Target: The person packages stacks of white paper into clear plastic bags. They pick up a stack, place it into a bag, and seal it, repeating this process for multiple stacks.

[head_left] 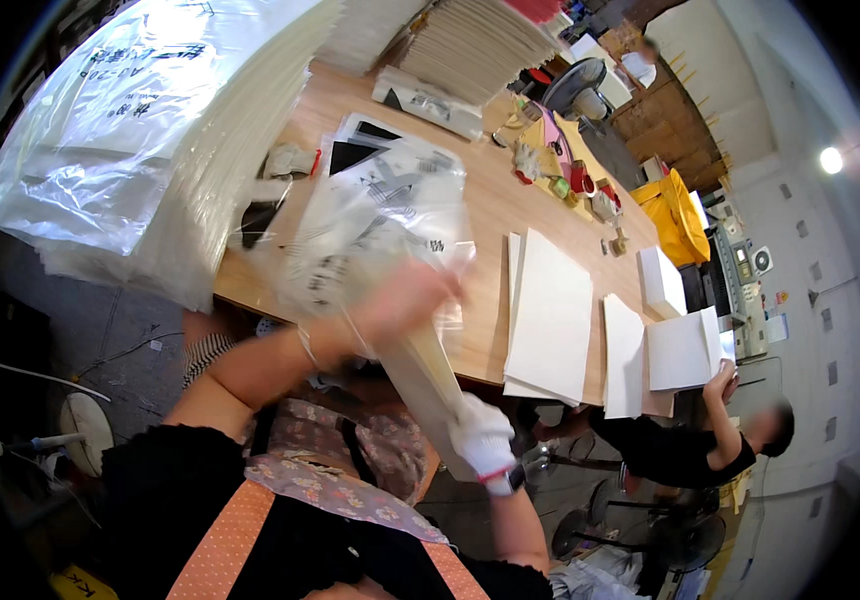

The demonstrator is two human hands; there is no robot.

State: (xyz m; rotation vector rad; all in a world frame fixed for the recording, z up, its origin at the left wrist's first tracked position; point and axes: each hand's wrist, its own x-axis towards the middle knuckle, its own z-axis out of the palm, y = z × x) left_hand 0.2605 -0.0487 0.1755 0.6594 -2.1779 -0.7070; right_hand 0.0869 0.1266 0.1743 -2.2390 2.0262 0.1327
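- Closest of all in the head view, orange dotted straps (218, 540) ran over a black top, with a flowered apron (350, 475) just beyond!
- And there was the right hand (482, 437), in a white glove with a watch (502, 479) at the wrist, clasping the near end of a long pale slab (422, 390); whether it was one board or a stack, nobody could tell.
- Over to the left hand (405, 305), bare and badly blurred, out across the slab's far end; its grip could not be made out.
- That slab, what a spot, tilted between the two hands at the near edge of the wooden table (487, 200)!
- Right up against the left hand lay clear printed bags (380, 220), crumpled and shiny.
- Right of them, a pile of white sheets (553, 315) lay flat, a narrower white pile (623, 352) just beside it.
- Far left, a huge bundle of plastic bags (120, 150) bulged beside the table.
- And on the right side, a co-worker (675, 440) in black had a hand at a white sheet (683, 350)!
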